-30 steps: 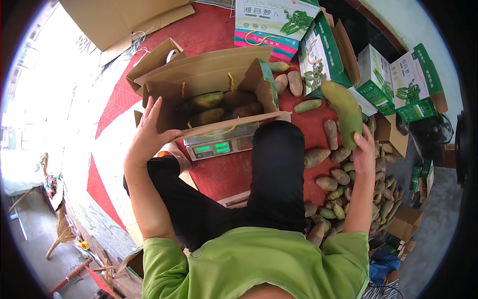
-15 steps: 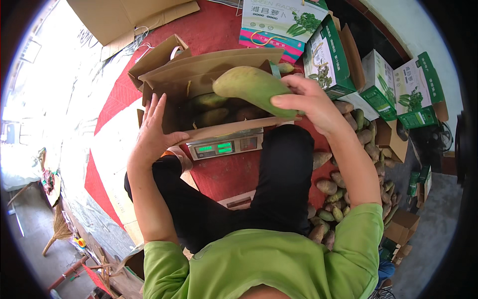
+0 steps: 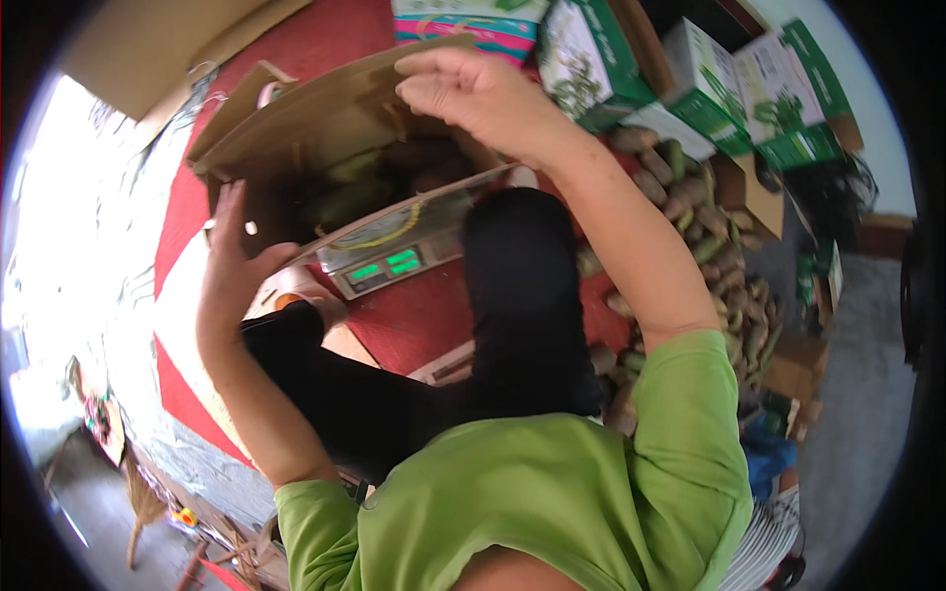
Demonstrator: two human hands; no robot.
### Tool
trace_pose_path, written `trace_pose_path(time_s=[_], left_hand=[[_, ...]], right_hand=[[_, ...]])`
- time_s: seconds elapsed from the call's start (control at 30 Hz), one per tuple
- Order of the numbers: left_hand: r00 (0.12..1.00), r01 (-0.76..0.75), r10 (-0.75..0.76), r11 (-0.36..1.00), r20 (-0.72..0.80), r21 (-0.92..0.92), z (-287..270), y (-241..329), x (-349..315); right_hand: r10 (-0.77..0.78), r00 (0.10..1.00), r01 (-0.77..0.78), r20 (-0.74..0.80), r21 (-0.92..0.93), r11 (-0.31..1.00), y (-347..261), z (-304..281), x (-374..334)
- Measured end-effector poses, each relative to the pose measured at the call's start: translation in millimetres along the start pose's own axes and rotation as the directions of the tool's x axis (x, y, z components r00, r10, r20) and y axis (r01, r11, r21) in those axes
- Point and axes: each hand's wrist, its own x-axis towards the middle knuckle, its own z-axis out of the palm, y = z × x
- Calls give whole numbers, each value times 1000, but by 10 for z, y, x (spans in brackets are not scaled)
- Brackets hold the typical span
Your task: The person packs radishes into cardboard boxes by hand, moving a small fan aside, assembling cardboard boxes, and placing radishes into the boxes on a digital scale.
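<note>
A brown-lined cardboard box (image 3: pixel 296 123) stands with its top flaps up on a digital scale (image 3: pixel 386 268) with lit green digits. Several green radishes (image 3: pixel 347 200) lie in its shadowed inside. At the box's near left corner rests my left hand (image 3: pixel 229 258), its fingers straight up along the side and its thumb stretched along the front edge. My right hand (image 3: pixel 473 94) hovers over the far right part of the box, by the raised back flap. Its fingers are extended, somewhat blurred, with nothing seen in them.
On my right a pile of radishes (image 3: pixel 705 212) spreads over the red floor covering (image 3: pixel 419 320). Green and white printed cartons (image 3: pixel 596 64) line the far right. A flattened cardboard sheet (image 3: pixel 177 54) lies far left, and a straw broom (image 3: pixel 143 492) near left.
The large green radish has left my right hand, which moved left over the box and opened. My left hand stays at the box corner. The whole view has shifted and turned.
</note>
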Motion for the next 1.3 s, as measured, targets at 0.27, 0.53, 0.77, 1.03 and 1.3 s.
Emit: trace_pose_path(time_s=[0.27,0.53,0.77,1.03,1.3], left_hand=[[990,141,-141,989,3,-49,42,278,76],[960,280,-281,953,11,-111,-47,105,78],[965,226,-250,943,-73,-245,-82,13,80],[967,233,-253,917,-20,-325,271,-109,297],[951,236,-273,944,-144,-231,1,90,17]], right_hand=[[275,755,-338,-595,6,941,900,-1106,-1733],[635,711,-395,-302,-919,5,3323,-229,-3971],[776,626,-666,-77,-572,480,3373,692,-4665],[730,405,-860,-550,41,509,4747,81,-6098],[855,-317,-187,-412,910,369,3741,-723,-4562]])
